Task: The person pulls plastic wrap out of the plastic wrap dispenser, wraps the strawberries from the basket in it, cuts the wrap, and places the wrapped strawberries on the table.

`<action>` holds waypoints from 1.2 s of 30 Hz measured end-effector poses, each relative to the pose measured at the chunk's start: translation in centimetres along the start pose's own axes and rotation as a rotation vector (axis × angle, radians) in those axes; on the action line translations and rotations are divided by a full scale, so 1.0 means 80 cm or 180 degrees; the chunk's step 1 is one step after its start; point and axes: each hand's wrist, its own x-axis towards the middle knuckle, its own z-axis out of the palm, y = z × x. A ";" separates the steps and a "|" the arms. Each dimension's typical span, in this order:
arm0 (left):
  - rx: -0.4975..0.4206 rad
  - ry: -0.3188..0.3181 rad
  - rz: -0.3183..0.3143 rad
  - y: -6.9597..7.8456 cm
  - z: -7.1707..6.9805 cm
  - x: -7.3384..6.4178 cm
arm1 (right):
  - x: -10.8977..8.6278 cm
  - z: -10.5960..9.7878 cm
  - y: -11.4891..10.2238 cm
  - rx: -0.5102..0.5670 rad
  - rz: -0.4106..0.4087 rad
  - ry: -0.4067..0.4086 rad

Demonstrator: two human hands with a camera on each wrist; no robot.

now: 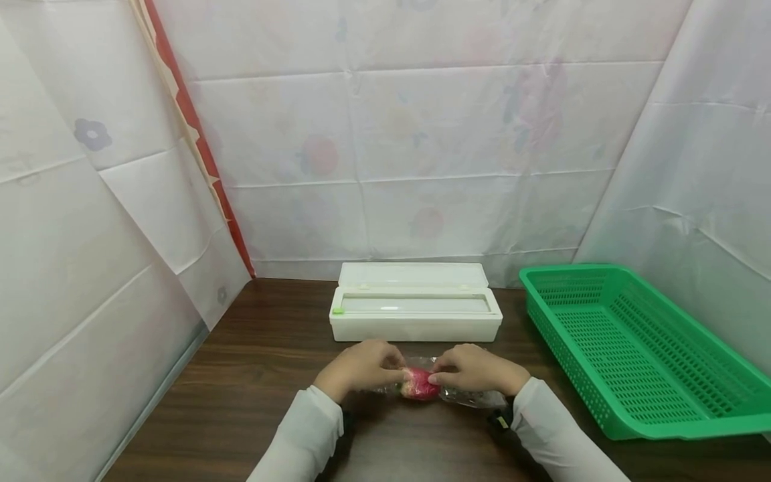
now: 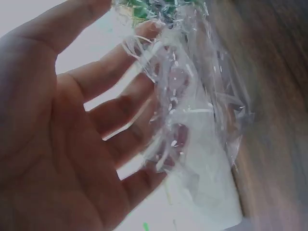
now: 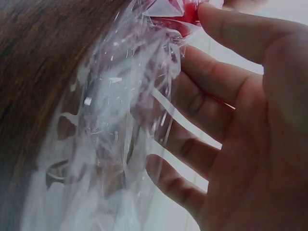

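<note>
A pinkish-red, rounded piece of produce [image 1: 421, 384], with a paler, greenish left end, lies wrapped in clear cling film [image 1: 472, 397] in front of me. My left hand [image 1: 365, 367] pinches its left end between thumb and forefinger. At its right end, my right hand [image 1: 478, 369] grips it the same way. Loose film [image 2: 207, 101] trails past the other fingers in the left wrist view. A longer crumpled tail of film [image 3: 110, 125] hangs beside the spread fingers in the right wrist view. The exact kind of produce cannot be told through the film.
Just behind my hands stands a white cling film box [image 1: 415, 328], its lid [image 1: 414, 274] raised and a small green slider [image 1: 338, 310] at its left. To the right is a green plastic basket [image 1: 578, 348] on the dark wooden table [image 1: 241, 388]. White sheets [image 1: 385, 134] hang around.
</note>
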 end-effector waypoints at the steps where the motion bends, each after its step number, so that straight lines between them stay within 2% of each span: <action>1: 0.0063 0.0084 0.0092 0.001 0.000 0.001 | 0.000 0.000 0.000 -0.0005 0.0004 -0.0003; 4: 0.0265 0.0278 0.0464 0.004 0.002 0.004 | 0.000 -0.001 0.001 -0.0008 0.0001 -0.0025; 6: 0.0339 0.0307 0.0678 0.007 0.004 0.006 | 0.000 -0.001 0.002 -0.0004 -0.0028 -0.0035; 9: 0.0397 0.0232 0.0764 0.011 0.005 0.007 | 0.000 -0.001 0.002 0.0020 -0.0074 -0.0014; 12: 0.0425 0.0164 0.0646 0.014 0.007 0.006 | 0.001 0.000 0.002 0.0069 -0.0073 -0.0007; 18: 0.0420 0.0222 0.0485 0.017 0.008 0.005 | 0.002 0.003 0.000 0.0042 0.0002 0.0142; 23: 0.0239 0.0207 0.0349 0.014 0.010 0.007 | 0.002 0.007 0.002 0.0120 0.0126 0.0263; 27: 0.0082 0.0172 0.0251 0.009 0.009 0.008 | 0.001 0.010 0.005 0.0249 0.0119 0.0287; 32: -0.0231 0.0100 0.0140 0.004 0.008 0.005 | 0.001 0.010 0.006 -0.0072 -0.0031 0.0537; 36: -0.0552 0.0023 0.0034 0.000 0.009 0.003 | 0.004 0.010 0.001 -0.0228 -0.0409 0.0871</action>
